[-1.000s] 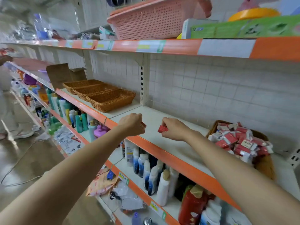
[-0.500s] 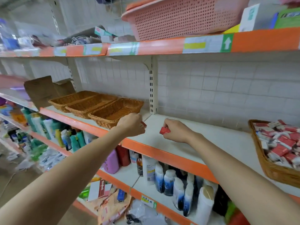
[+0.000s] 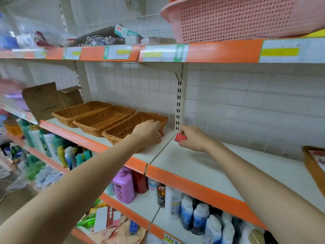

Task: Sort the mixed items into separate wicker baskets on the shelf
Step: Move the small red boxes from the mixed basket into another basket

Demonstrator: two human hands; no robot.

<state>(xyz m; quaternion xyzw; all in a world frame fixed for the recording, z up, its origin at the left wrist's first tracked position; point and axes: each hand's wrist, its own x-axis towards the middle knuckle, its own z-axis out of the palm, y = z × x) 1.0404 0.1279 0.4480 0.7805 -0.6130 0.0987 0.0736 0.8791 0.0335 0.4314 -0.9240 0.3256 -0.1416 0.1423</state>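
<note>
Both hands hold small red packets: the left hand (image 3: 147,132) at the nearest wicker basket's (image 3: 123,127) three o'clock rim, fingers curled on one packet (image 3: 161,133), the right hand (image 3: 193,138) pinching another packet (image 3: 180,137).

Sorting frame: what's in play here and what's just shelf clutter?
In play:
- left hand, gripping a small red packet
- right hand, pinching a red packet
- three wicker baskets, nothing visible inside
- source basket at the right edge

Clutter:
- pink plastic basket on the top shelf
- cardboard box
- bottles on the lower shelves
</note>
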